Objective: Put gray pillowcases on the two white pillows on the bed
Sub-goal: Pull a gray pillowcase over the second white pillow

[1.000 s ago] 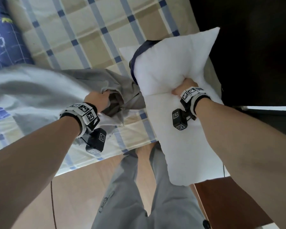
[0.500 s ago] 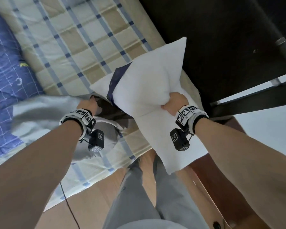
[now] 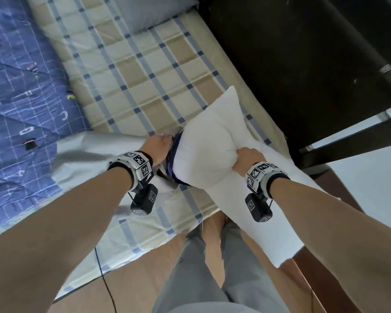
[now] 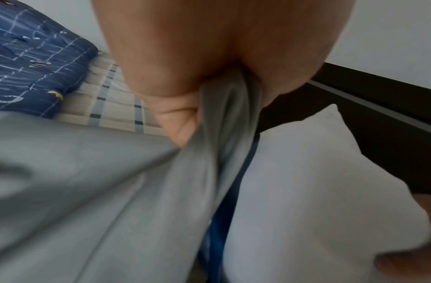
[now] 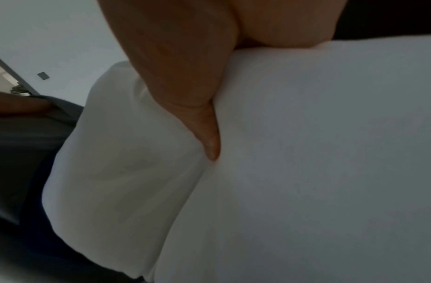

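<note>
- Right hand (image 3: pixel 248 161): fingers dug into the middle of a white pillow (image 3: pixel 203 154), gripping a fold of it; pillow's far corner over the bed (image 3: pixel 131 71), near end hanging past the bed's edge.
- Left hand (image 3: pixel 156 147): clenched on the bunched mouth of the gray pillowcase (image 3: pixel 88 159), just left of the pillow; case spread flat on the bed.
- Left wrist view only: a blue band (image 4: pixel 233 191) at the case's opening, touching the pillow.
- Head view only: checked sheet, blue quilt (image 3: pixel 20 98), second pillow (image 3: pixel 154 12) already gray at the bed's far end.
</note>
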A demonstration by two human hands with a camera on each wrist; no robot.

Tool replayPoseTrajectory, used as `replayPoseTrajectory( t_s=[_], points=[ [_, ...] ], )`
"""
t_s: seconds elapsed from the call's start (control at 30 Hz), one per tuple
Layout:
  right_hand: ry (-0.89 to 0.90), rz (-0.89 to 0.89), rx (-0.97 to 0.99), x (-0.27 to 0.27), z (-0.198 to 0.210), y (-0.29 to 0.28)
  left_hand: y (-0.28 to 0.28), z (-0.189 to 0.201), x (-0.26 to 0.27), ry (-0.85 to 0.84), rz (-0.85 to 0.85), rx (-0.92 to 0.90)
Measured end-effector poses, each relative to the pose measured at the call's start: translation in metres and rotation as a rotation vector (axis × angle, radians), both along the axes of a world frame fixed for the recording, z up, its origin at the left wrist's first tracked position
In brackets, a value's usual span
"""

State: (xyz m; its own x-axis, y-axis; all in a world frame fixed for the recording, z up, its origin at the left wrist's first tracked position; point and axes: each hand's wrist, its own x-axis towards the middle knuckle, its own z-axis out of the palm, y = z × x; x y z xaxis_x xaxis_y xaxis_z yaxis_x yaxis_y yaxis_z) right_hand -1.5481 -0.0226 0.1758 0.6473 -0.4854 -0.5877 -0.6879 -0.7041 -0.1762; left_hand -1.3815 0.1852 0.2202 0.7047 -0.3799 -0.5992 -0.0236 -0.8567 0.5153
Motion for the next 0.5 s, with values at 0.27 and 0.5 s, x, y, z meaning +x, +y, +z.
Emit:
replayPoseTrajectory(
  t_s=[0.27,0.5],
  points=[
    [-0.037,0.085,0.005,0.019,0.022,0.027,0.027,0.005,-0.007,-0.029,0.054,0.002],
    [-0.013,0.205,0.037,0.020,0.029,0.050,0.028,-0.002,0.008,0.100,0.360,-0.113]
  ],
)
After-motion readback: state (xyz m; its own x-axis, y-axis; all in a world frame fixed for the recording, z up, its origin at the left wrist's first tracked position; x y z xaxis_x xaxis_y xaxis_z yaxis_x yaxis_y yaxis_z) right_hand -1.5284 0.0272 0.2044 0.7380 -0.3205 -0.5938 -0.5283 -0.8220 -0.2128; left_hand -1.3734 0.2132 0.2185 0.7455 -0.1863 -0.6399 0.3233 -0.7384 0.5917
